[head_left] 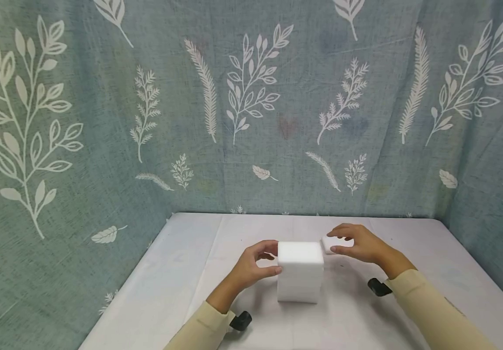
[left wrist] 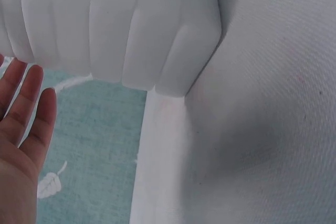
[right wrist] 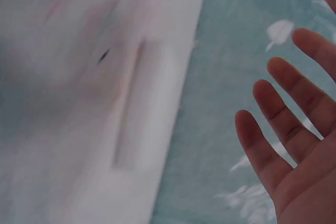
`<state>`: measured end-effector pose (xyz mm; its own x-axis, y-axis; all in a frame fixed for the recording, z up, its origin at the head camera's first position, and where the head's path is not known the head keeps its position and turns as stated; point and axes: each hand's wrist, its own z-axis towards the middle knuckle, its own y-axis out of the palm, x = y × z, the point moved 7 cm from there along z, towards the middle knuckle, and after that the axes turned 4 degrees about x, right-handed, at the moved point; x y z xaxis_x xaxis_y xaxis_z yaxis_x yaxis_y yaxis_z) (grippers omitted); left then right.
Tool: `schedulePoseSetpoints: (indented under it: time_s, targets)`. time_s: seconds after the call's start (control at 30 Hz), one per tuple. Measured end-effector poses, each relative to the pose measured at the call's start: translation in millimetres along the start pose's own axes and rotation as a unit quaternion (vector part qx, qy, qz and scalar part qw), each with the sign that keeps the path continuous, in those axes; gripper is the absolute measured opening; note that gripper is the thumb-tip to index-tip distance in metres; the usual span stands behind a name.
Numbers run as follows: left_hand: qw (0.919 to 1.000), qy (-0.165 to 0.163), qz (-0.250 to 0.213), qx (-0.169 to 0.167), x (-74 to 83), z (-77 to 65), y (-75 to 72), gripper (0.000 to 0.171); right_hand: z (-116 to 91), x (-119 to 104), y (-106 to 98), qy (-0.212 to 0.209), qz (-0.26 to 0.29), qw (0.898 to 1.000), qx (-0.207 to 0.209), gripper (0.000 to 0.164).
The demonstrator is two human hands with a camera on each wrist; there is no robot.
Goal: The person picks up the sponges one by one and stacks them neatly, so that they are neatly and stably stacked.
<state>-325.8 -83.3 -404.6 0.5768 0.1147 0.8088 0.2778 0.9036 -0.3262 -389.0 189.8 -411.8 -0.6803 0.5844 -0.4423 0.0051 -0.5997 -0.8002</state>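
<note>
An upright stack of white foam sponge blocks (head_left: pixel 300 277) stands on the white-covered table; the left wrist view shows its several layers (left wrist: pixel 113 30). My left hand (head_left: pixel 251 265) is at the stack's upper left side, thumb near the front edge and fingers toward the back, fairly straight. Whether the fingertips press on it is hard to tell. Behind and right of the stack lies a single white sponge block (head_left: pixel 328 244), flat on the table. Above and beside this block is my right hand (head_left: pixel 361 243), thumb and fingers spread apart, apparently holding nothing.
White cloth covers the table (head_left: pixel 181 262). Blue-green curtains (head_left: pixel 295 184) with white leaf prints enclose its back and sides. A black wrist device (head_left: pixel 241 321) is strapped at the left wrist, and another black device (head_left: pixel 378 287) at the right.
</note>
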Motion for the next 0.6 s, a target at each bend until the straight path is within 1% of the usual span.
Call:
schedulePoseSetpoints:
  time_s: [0.1, 0.23, 0.3, 0.4, 0.6]
  targets:
    - [1.0000, 0.005, 0.001, 0.000, 0.0, -0.2, -0.6, 0.050, -4, 17, 6, 0.025, -0.013, 0.999, -0.020, 0.043]
    - [1.0000, 0.004, -0.001, -0.001, -1.7, -1.6, 0.8, 0.049, -9, 35, 12, 0.044, -0.012, 0.998, -0.036, 0.043]
    - [1.0000, 0.002, 0.001, 0.000, -2.4, -2.1, 0.9, 0.049, -10, 41, 14, 0.056, -0.012, 0.998, -0.038, 0.043]
    - [1.0000, 0.000, 0.006, 0.001, -3.0, -1.9, 0.2, 0.049, -9, 50, 15, 0.071, -0.028, 0.996, -0.039, 0.043]
    - [1.0000, -0.005, 0.005, -0.001, -1.7, -0.3, -0.7, 0.049, -5, 63, 13, 0.083, -0.063, 0.994, -0.026, 0.037]
